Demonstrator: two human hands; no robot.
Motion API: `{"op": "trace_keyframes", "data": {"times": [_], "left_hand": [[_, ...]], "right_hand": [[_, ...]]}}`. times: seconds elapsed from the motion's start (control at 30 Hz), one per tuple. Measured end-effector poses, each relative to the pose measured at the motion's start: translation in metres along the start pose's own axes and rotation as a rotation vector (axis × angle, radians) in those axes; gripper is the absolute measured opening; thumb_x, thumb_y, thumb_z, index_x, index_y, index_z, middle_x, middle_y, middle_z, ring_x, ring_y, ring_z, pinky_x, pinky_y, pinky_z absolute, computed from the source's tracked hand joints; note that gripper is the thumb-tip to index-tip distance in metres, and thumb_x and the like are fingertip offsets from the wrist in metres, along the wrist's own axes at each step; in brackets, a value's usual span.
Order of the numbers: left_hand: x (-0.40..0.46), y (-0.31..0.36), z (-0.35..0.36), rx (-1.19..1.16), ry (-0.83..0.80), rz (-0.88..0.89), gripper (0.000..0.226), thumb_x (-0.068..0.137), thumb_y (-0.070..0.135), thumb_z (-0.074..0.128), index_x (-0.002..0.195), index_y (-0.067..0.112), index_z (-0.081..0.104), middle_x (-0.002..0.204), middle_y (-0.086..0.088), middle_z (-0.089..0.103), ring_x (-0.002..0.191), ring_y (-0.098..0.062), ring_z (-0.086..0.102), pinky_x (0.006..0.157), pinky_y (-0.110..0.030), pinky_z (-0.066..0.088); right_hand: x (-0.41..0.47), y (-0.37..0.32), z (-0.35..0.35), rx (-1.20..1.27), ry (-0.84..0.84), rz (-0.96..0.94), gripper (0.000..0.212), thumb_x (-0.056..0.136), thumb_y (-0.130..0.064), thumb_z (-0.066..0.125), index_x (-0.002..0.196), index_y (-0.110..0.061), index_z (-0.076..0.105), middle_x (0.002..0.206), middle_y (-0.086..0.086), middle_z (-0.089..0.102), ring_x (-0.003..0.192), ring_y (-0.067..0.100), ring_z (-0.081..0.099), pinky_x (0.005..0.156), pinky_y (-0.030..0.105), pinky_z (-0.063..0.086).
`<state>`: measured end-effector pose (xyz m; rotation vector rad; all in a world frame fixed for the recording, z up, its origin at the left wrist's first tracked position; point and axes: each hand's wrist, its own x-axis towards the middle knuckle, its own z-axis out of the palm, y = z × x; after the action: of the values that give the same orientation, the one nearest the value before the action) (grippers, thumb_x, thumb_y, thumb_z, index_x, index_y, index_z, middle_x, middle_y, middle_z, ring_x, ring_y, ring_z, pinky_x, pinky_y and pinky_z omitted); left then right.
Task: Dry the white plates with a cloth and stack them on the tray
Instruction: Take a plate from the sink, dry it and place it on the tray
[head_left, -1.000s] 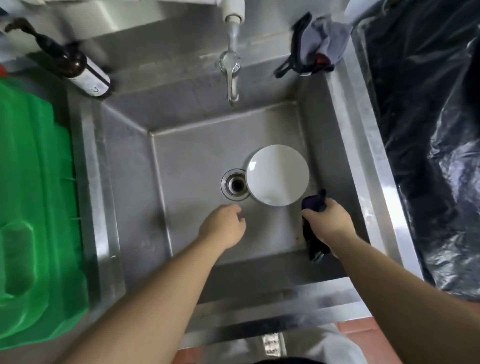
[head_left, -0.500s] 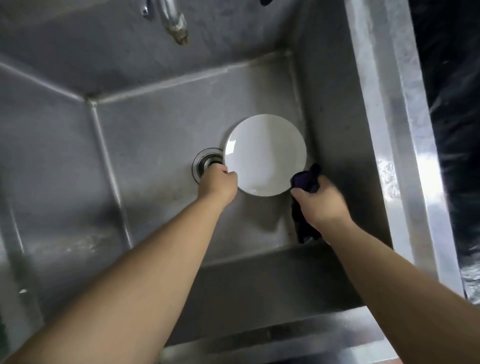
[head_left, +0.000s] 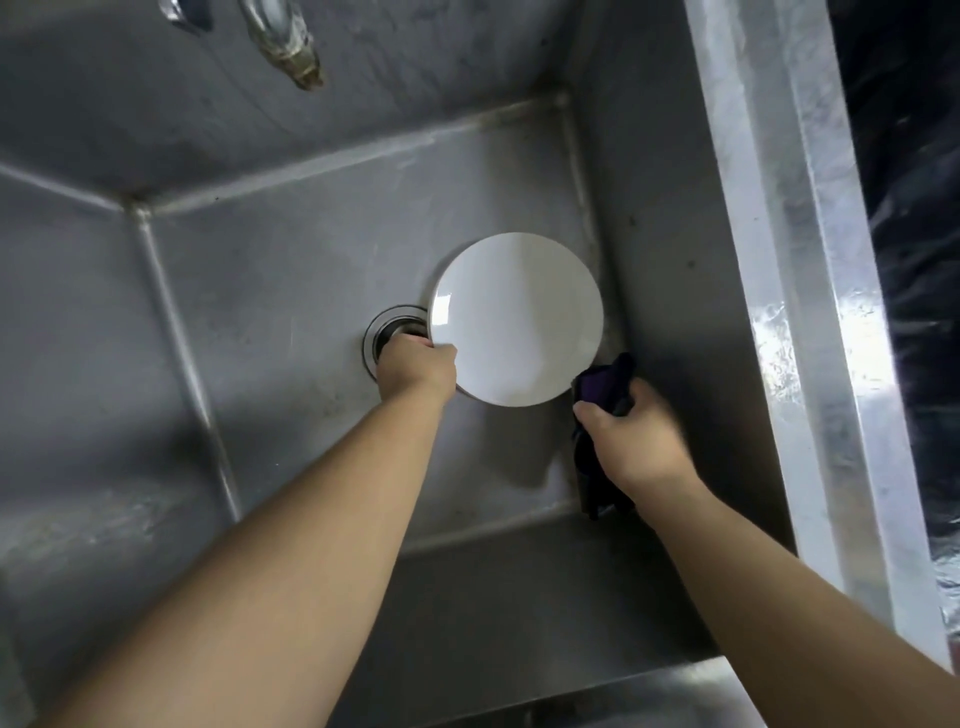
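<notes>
One round glossy white plate, left-gripped

My left hand and the plate cover part of the drain. The tap is cut off at the top. My right hand hides most of the cloth.

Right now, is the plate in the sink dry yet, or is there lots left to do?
Nothing looks finished yet. The white plate is down in the sink; the left hand grips its edge beside the drain. The right hand holds the purple cloth, which touches only the plate's rim, if at all. Wiping and stacking remain, and no tray is in view.
</notes>
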<state>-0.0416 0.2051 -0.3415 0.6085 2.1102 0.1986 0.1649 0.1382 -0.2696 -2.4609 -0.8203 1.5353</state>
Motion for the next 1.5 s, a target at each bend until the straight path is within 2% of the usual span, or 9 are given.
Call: {"op": "trace_keyframes", "data": {"times": [0.1, 0.2, 0.37, 0.57, 0.73, 1.03, 1.2, 1.33, 1.5], "left_hand": [[0.001, -0.005, 0.003, -0.077, 0.01, -0.04, 0.01, 0.087, 0.011, 0.067, 0.081, 0.018, 0.07, 0.085, -0.007, 0.07, 0.079, -0.029, 0.064, 0.072, -0.029, 0.05], [0.002, -0.011, 0.007, -0.143, 0.013, -0.058, 0.012, 0.087, 0.011, 0.066, 0.077, 0.017, 0.07, 0.083, -0.006, 0.072, 0.078, -0.029, 0.064, 0.073, -0.03, 0.052], [-0.009, -0.012, 0.002, -0.3, 0.003, -0.104, 0.016, 0.093, 0.008, 0.06, 0.093, 0.023, 0.067, 0.086, 0.004, 0.067, 0.074, -0.014, 0.06, 0.068, -0.022, 0.045], [-0.031, -0.027, -0.017, -0.458, -0.055, -0.212, 0.016, 0.088, 0.018, 0.056, 0.102, 0.023, 0.063, 0.108, -0.003, 0.071, 0.093, -0.025, 0.068, 0.087, -0.043, 0.062], [-0.056, -0.021, -0.036, -0.597, -0.149, -0.181, 0.031, 0.092, -0.006, 0.055, 0.118, 0.009, 0.064, 0.117, -0.006, 0.07, 0.101, -0.022, 0.07, 0.062, -0.027, 0.061], [-0.116, -0.019, -0.111, -0.707, -0.277, -0.192, 0.039, 0.096, -0.002, 0.046, 0.131, 0.014, 0.054, 0.127, -0.01, 0.066, 0.107, -0.037, 0.071, 0.071, -0.044, 0.065], [-0.16, -0.053, -0.174, -0.697, -0.223, -0.162, 0.044, 0.096, 0.0, 0.053, 0.136, 0.018, 0.046, 0.133, -0.01, 0.059, 0.112, -0.037, 0.066, 0.068, -0.04, 0.065], [-0.198, -0.071, -0.219, -0.765, -0.242, -0.142, 0.042, 0.098, -0.002, 0.049, 0.137, 0.012, 0.046, 0.132, -0.015, 0.06, 0.108, -0.038, 0.068, 0.059, -0.036, 0.064], [-0.242, -0.08, -0.253, -0.861, -0.271, -0.044, 0.053, 0.097, -0.004, 0.051, 0.145, 0.016, 0.044, 0.12, -0.017, 0.065, 0.1, -0.037, 0.07, 0.079, -0.049, 0.064]], "right_hand": [[-0.001, 0.002, -0.001, 0.01, 0.011, 0.006, 0.025, 0.096, -0.033, 0.068, 0.116, -0.021, 0.059, 0.092, -0.003, 0.064, 0.08, 0.014, 0.061, 0.059, 0.029, 0.042], [-0.003, 0.005, -0.001, 0.007, 0.018, 0.012, 0.027, 0.096, -0.033, 0.069, 0.118, -0.02, 0.06, 0.092, -0.004, 0.063, 0.079, 0.011, 0.06, 0.058, 0.027, 0.041], [-0.012, 0.005, -0.005, -0.005, 0.023, 0.03, 0.031, 0.096, -0.032, 0.069, 0.122, -0.018, 0.06, 0.091, -0.004, 0.063, 0.079, 0.011, 0.059, 0.057, 0.026, 0.04], [-0.037, -0.001, -0.013, -0.023, 0.029, 0.023, 0.033, 0.096, -0.034, 0.069, 0.124, -0.019, 0.06, 0.092, -0.007, 0.064, 0.081, 0.011, 0.06, 0.063, 0.03, 0.044], [-0.065, -0.012, -0.02, -0.023, 0.054, -0.003, 0.037, 0.094, -0.036, 0.071, 0.126, -0.018, 0.061, 0.1, -0.004, 0.066, 0.092, 0.021, 0.064, 0.08, 0.034, 0.049], [-0.141, -0.027, -0.038, -0.028, 0.079, -0.057, 0.026, 0.095, -0.037, 0.07, 0.111, -0.021, 0.059, 0.094, -0.007, 0.065, 0.081, 0.01, 0.06, 0.076, 0.035, 0.049], [-0.195, -0.037, -0.053, 0.013, 0.066, -0.068, 0.022, 0.093, -0.036, 0.072, 0.101, -0.017, 0.063, 0.093, 0.006, 0.07, 0.084, 0.023, 0.067, 0.077, 0.041, 0.056], [-0.237, -0.054, -0.06, 0.0, 0.046, -0.164, 0.016, 0.093, -0.034, 0.072, 0.097, -0.02, 0.064, 0.09, 0.003, 0.071, 0.083, 0.022, 0.068, 0.076, 0.039, 0.056], [-0.277, -0.082, -0.061, 0.037, 0.032, -0.293, 0.012, 0.092, -0.034, 0.074, 0.099, -0.025, 0.068, 0.091, -0.003, 0.073, 0.086, 0.018, 0.068, 0.077, 0.037, 0.055]]}}
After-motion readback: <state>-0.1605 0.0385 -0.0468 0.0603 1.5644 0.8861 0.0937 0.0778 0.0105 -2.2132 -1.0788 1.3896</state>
